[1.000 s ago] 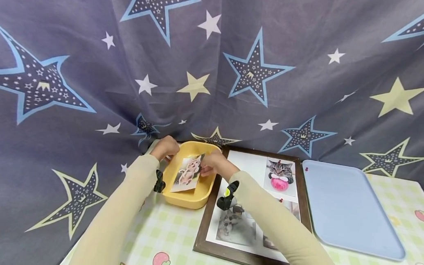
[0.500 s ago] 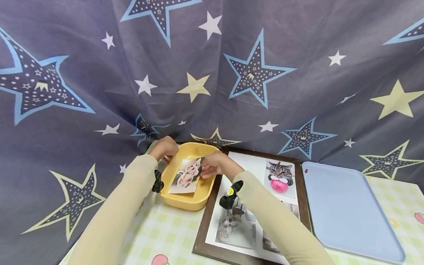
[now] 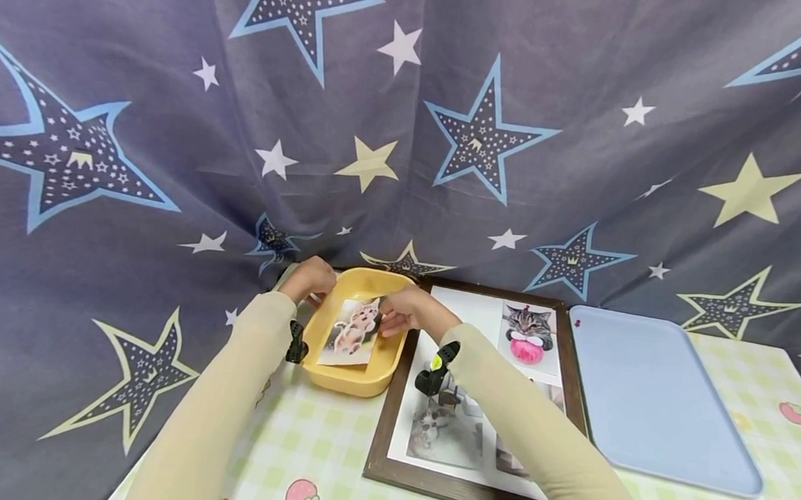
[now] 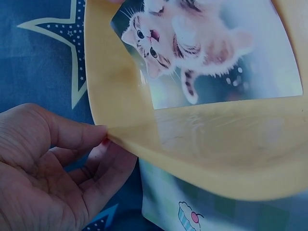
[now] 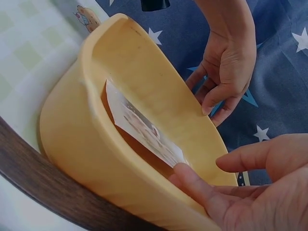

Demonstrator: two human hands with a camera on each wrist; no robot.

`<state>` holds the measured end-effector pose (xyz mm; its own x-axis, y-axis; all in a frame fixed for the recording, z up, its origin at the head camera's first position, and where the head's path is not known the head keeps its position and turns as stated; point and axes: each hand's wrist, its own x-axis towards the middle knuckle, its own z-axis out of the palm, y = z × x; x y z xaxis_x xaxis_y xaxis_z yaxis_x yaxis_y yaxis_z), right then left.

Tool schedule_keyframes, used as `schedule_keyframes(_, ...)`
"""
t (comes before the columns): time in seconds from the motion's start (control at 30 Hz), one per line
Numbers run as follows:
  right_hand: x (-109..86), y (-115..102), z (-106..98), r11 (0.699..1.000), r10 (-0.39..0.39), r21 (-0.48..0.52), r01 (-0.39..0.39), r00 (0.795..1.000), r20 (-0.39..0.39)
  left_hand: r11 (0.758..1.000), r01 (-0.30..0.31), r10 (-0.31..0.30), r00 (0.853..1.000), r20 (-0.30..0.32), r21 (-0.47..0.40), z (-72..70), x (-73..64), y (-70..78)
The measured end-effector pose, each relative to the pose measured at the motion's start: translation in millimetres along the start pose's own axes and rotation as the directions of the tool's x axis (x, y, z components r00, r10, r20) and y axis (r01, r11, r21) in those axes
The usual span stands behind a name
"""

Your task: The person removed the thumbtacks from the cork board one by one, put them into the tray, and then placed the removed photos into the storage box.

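Pinches yellow basin (image 3: pixel 345 384) by rim with left hand (image 3: pixel 311 279); holds right hand (image 3: pixel 406 311) unclosed at edge of kitten photo (image 3: pixel 349 335). Rate photo probably light, bendable, easily creased; take by edges.

Kitten photo (image 4: pixel 207 53) — cropped by left wrist view's upper edge; brown frame (image 3: pixel 453 495) — near right corner behind right sleeve (image 3: pixel 534 437).

Left hand (image 3: pixel 310 278) pinch-shaped — right (image 3: pixel 410 309) perhaps loose

Long, plain, smooth cream fabric sleeves (image 3: pixel 211 415) run down to the bare left hand (image 3: pixel 311 279) and bare right hand (image 3: pixel 410 311), with small, angular black wrist devices (image 3: pixel 296 343), the right one bearing a yellow patch (image 3: pixel 437 362).
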<state>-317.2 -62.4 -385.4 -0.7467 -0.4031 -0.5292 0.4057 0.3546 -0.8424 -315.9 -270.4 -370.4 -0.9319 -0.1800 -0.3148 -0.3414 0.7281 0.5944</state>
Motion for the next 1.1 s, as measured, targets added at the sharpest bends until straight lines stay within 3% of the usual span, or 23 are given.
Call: schedule_keyframes(1.1,-11.0,-6,-7,1.0,0.027,-0.006,-0.027,0.999,0.047,0.996,0.008,-0.007,1.0,0.011,-0.084,1.1,5.1,-6.8)
